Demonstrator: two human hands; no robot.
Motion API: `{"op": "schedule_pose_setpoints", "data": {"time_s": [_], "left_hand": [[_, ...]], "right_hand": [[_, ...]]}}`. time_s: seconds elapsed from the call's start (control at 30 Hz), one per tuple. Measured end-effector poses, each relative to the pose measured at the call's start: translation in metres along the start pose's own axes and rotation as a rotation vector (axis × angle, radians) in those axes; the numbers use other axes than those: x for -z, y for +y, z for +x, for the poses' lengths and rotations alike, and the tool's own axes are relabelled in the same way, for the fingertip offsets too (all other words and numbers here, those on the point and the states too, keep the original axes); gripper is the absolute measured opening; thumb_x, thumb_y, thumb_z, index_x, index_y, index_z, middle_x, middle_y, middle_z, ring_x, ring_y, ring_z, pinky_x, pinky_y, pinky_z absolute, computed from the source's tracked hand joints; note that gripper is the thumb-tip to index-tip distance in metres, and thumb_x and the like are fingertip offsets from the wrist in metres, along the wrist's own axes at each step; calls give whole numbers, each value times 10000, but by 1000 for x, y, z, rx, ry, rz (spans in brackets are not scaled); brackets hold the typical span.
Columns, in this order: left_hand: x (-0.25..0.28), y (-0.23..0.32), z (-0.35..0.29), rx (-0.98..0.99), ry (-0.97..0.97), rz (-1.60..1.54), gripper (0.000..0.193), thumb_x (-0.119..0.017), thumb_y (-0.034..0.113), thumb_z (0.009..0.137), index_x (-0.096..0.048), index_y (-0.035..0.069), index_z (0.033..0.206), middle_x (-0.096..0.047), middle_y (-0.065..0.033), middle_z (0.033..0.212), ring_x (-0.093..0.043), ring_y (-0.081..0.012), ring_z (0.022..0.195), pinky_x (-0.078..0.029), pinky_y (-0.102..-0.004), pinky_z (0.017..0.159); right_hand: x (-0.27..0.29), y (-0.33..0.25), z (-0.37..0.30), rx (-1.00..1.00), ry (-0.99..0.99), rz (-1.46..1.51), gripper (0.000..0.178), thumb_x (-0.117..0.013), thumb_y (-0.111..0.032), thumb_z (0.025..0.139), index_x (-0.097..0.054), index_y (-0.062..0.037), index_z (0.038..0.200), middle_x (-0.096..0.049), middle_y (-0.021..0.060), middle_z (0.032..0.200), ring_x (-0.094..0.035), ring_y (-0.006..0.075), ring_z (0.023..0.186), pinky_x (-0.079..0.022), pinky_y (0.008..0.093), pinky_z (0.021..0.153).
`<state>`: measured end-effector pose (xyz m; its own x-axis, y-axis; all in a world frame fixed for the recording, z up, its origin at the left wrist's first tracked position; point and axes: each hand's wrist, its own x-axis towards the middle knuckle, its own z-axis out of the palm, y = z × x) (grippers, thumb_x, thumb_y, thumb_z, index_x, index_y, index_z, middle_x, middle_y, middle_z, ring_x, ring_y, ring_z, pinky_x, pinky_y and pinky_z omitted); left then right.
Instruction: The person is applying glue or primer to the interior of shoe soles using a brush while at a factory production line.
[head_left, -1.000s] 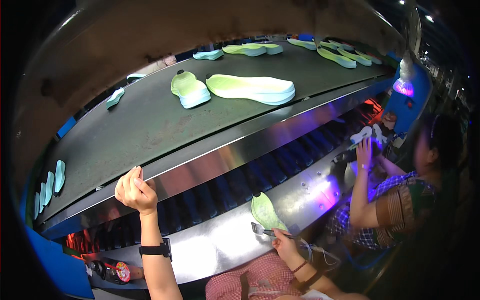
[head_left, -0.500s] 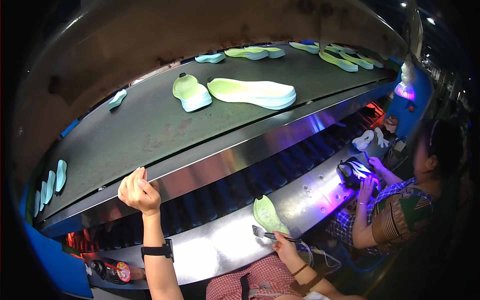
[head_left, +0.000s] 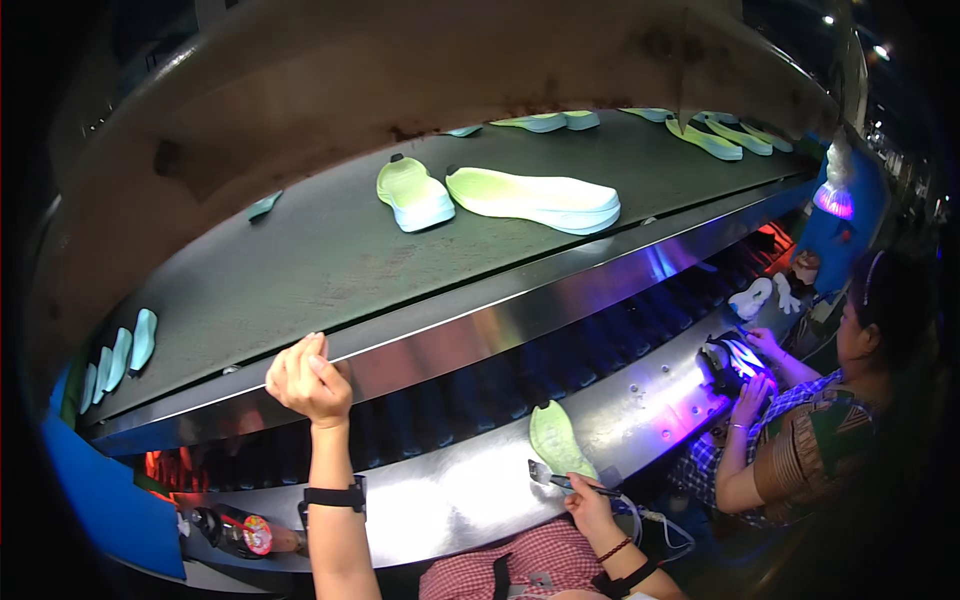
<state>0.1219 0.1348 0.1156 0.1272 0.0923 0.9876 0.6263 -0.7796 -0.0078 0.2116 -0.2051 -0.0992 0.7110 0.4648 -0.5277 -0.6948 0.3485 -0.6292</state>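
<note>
glossy metal worktop (head_left: 440,495), matt scuffed belt (head_left: 330,270), smooth foam-like soles (head_left: 556,436), matt cloth garment (head_left: 545,550)

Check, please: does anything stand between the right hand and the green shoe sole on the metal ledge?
Nothing visible blocks the way; only the brush that the right hand itself holds lies between it and the green shoe sole.

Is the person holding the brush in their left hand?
No: the brush is in the right hand, while the left hand is curled at the metal edge.
</note>
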Motion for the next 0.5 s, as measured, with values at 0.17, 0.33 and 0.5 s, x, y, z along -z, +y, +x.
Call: {"op": "schedule_pose_setpoints", "data": {"time_s": [0.17, 0.33, 0.5], "left_hand": [[5, -3, -3, 11, 5, -12, 244, -431, 173, 776, -659, 86, 762, -642, -6, 816, -551, -188, 826, -336, -324, 797], [4, 0, -1, 12, 16, -19, 257, -414, 177, 787, -646, 74, 754, -641, -21, 813, -554, -192, 808, -334, -318, 800], [4, -6, -4, 22, 41, -18, 231, -444, 177, 761, -659, 99, 732, -635, 11, 798, -533, -168, 818, -317, -315, 793]], "right_hand": [[-3, 3, 1, 3, -3, -34, 177, -567, -148, 838, -571, -16, 957, -587, 48, 746, -507, 114, 515, -392, 231, 483], [-7, 4, -2, 6, 4, -53, 181, -561, -152, 842, -561, -17, 963, -576, 46, 730, -505, 122, 515, -388, 236, 472], [-5, 10, -1, -16, 53, -54, 186, -551, -142, 844, -542, -14, 978, -559, 54, 723, -499, 129, 508, -388, 243, 463]]}}
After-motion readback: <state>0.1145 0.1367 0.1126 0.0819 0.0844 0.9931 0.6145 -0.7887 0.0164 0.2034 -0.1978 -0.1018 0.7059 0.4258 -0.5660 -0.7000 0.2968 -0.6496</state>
